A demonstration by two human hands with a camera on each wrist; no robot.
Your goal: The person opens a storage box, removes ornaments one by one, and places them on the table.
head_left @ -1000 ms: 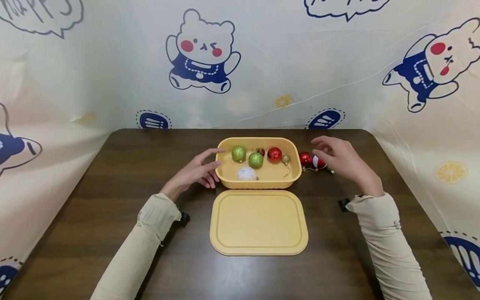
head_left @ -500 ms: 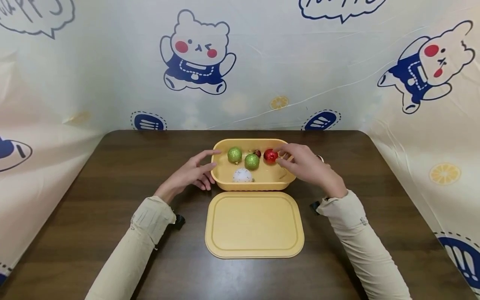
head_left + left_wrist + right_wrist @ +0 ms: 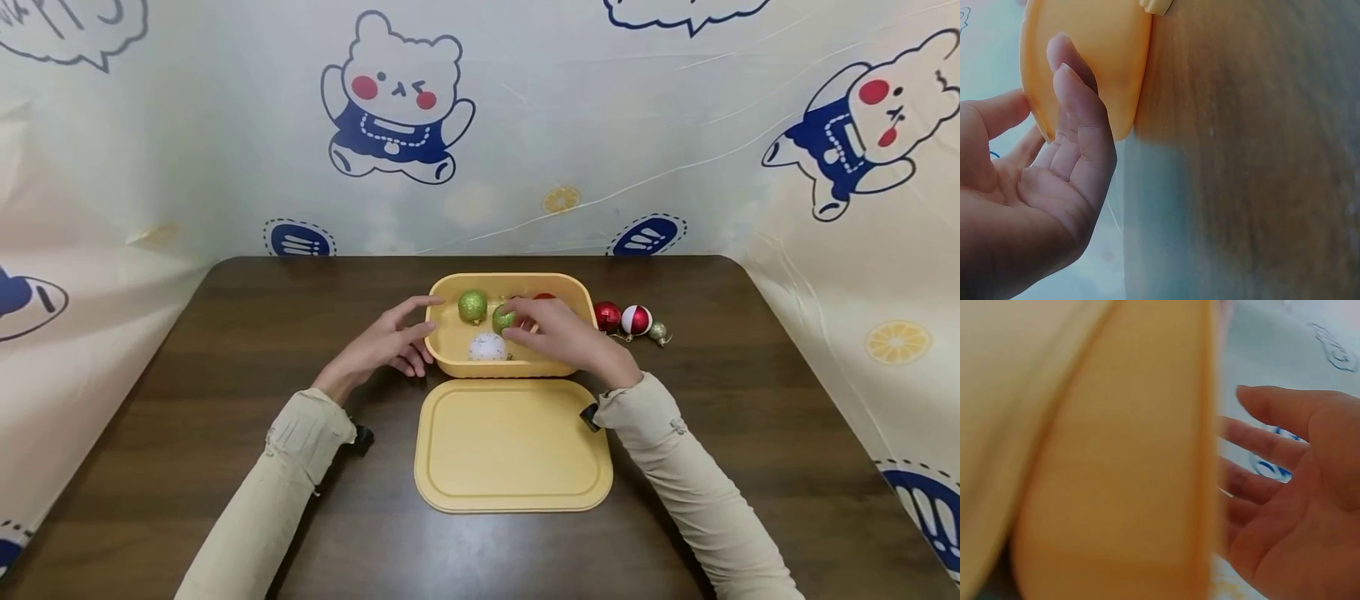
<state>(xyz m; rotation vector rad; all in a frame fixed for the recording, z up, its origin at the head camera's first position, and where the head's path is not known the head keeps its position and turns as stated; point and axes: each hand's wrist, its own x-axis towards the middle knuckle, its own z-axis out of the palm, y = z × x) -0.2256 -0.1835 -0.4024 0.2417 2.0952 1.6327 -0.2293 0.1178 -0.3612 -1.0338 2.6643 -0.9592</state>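
Note:
A yellow box point(image 3: 491, 369) holds several Christmas baubles. Green glittery baubles lie inside, one at the left point(image 3: 472, 307) and one in the middle point(image 3: 502, 320). Nearer me is a white speckled bauble point(image 3: 487, 347); a red bauble point(image 3: 544, 296) shows partly behind my right hand. My left hand point(image 3: 386, 337) is at the box's left end, thumb and index finger touching the rim, other fingers loosely bent outside. Over the box is my right hand point(image 3: 558, 332), its thumb and fingers parted beside the middle green bauble. In the right wrist view the box wall hides its fingertips.
The yellow lid point(image 3: 513, 446) lies flat in front of the box. Right of the box, on the dark wooden table point(image 3: 720, 467), lie a red bauble point(image 3: 607, 317), a red-and-white bauble point(image 3: 636, 320) and a small gold bauble point(image 3: 657, 332). A printed cloth point(image 3: 517, 150) hangs behind.
My right hand has moved left, from above the baubles on the table to the inside of the box by the middle green bauble. My left hand has stayed at the box's left end.

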